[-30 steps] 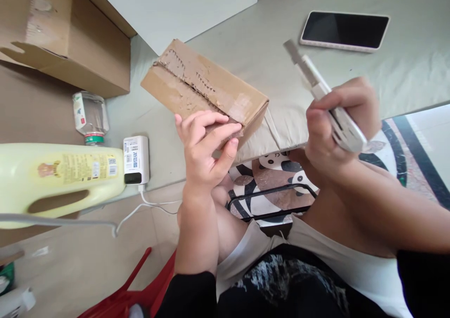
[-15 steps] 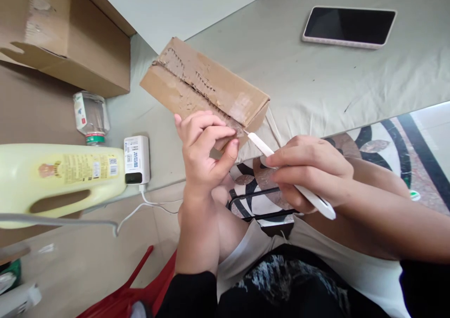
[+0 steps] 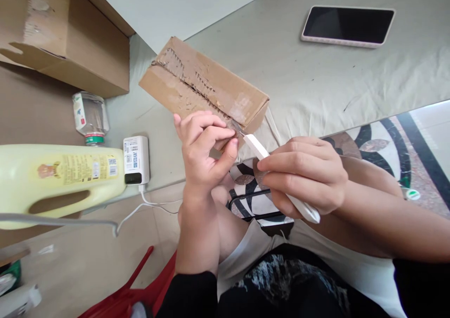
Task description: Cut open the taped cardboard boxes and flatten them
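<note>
A brown cardboard box [image 3: 211,81] with torn, scuffed tape along its top seam lies slantwise on the cloth-covered surface. My left hand [image 3: 204,144] is closed at its near edge, fingers curled on top and thumb below; exactly what lies between the fingertips is partly hidden. In my right hand [image 3: 305,173] is a slim white utility knife [image 3: 256,146], gripped between thumb and fingers. Its thin blade points up and left, with the tip at the seam's near end, close to my left fingertips.
A phone [image 3: 348,25] lies at the upper right. Along the left are a larger carton [image 3: 94,41], a clear jar [image 3: 93,116], a yellow jug [image 3: 77,168] and a white device [image 3: 136,161] with a cable. A red chair [image 3: 140,280] stands below.
My right hand has drawn the knife slightly left and down, and its handle sits at a steeper angle. The box and my left hand have hardly moved.
</note>
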Available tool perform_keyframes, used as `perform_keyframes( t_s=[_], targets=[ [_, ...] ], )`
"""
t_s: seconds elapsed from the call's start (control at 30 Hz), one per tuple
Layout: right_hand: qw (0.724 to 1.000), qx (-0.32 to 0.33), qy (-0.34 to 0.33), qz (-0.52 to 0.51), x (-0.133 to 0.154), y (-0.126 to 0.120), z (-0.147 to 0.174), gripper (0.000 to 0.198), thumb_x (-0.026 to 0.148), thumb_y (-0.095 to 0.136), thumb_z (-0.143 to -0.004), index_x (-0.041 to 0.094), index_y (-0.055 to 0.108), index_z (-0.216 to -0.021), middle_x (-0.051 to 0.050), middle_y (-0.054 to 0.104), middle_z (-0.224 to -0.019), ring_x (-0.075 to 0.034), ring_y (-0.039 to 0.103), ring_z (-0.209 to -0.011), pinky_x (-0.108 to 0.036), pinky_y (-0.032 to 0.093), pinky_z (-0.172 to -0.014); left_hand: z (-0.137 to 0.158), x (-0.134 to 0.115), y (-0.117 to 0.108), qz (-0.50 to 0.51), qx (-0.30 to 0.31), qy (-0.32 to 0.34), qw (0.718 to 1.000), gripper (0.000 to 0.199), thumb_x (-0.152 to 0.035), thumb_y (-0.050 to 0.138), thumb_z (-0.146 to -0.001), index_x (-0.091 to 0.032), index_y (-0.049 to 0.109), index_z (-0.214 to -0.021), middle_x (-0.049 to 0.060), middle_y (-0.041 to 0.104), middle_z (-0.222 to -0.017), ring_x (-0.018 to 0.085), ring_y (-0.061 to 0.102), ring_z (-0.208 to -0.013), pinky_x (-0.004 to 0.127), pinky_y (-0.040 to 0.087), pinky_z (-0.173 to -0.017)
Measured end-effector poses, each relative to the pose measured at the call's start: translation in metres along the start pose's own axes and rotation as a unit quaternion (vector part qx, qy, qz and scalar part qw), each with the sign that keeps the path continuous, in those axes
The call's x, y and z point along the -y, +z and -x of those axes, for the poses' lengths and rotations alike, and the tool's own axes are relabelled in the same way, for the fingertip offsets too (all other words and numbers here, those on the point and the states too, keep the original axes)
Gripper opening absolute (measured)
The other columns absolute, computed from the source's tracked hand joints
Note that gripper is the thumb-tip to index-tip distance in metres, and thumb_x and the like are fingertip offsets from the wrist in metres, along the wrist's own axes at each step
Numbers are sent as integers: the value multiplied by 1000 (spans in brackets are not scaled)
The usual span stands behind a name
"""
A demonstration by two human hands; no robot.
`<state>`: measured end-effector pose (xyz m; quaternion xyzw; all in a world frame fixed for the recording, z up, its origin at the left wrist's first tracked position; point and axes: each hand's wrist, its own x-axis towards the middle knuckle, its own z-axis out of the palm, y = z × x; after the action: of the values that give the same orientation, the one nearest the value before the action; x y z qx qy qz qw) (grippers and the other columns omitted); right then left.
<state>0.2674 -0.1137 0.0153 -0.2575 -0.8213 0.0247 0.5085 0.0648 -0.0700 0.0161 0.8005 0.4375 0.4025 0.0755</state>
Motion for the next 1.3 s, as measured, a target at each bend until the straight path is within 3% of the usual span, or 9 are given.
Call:
perform_keyframes(
  t_s=[0.17, 0.43, 0.57, 0.67, 0.83, 0.93, 1.17, 1.3],
  targets=[
    [1000, 16, 7, 11, 1, -2, -3, 18, 25, 52, -93, 24, 61, -77, -2, 74, -88, -13, 63, -66, -30, 48, -52, -1, 0, 1, 13, -7, 7, 1000, 7, -33, 61, -91, -31, 62, -83, 1, 67, -91, 24, 63, -106, 59, 33, -115],
    [998, -37, 50, 9, 6, 12, -6, 11, 18, 53, -84, 23, 58, -75, -1, 73, -84, -12, 59, -61, -28, 48, -53, -2, 0, 2, 17, -16, 8, 1000, 11, -33, 62, -90, -29, 63, -80, 1, 68, -89, 25, 64, -103, 63, 37, -110],
    [999, -42, 25, 8, 5, 9, -9, 8, 14, 57, -77, 20, 59, -71, -3, 74, -81, -12, 57, -57, -30, 45, -47, -2, -2, 3, -6, -14, 5, 1000, 15, -35, 59, -91, -30, 62, -77, 1, 68, -88, 25, 64, -101, 63, 35, -113],
    [1000, -15, 20, 3, 7, -1, -13, 7, 13, 59, -76, 19, 61, -71, -4, 74, -80, -12, 58, -56, -31, 45, -47, -2, -4, 2, -8, 0, -3, 1000, 15, -36, 58, -91, -31, 62, -77, 1, 68, -88, 25, 64, -102, 61, 35, -114],
    [991, 74, 112, 25, 17, -22, -17, 10, 17, 62, -81, 23, 64, -74, 1, 76, -86, -12, 65, -68, -30, 50, -56, -2, -6, 2, 3, 23, 0, 1000, 10, -33, 60, -90, -31, 62, -80, 0, 68, -89, 25, 64, -106, 61, 28, -119],
    [986, 114, 116, 35, 22, -29, -18, 14, 17, 60, -84, 24, 65, -73, 1, 77, -88, -12, 65, -69, -30, 52, -59, -2, -5, 2, 6, 19, 12, 1000, 9, -32, 62, -89, -31, 62, -80, -1, 68, -89, 25, 64, -106, 62, 29, -118],
    [990, 94, 97, 33, 25, -32, -18, 15, 14, 58, -81, 23, 66, -72, -2, 75, -83, -13, 63, -66, -30, 53, -57, -4, -5, 3, -10, 20, 15, 1000, 11, -31, 59, -90, -31, 60, -79, 0, 68, -88, 25, 64, -104, 63, 32, -117],
    [984, 98, 144, 34, 27, -27, -17, 14, 16, 57, -82, 23, 64, -72, -2, 75, -86, -12, 63, -67, -30, 53, -61, -4, -5, 4, 16, 6, 20, 1000, 10, -27, 62, -89, -30, 61, -79, -1, 69, -89, 24, 64, -104, 64, 31, -118]
  ],
)
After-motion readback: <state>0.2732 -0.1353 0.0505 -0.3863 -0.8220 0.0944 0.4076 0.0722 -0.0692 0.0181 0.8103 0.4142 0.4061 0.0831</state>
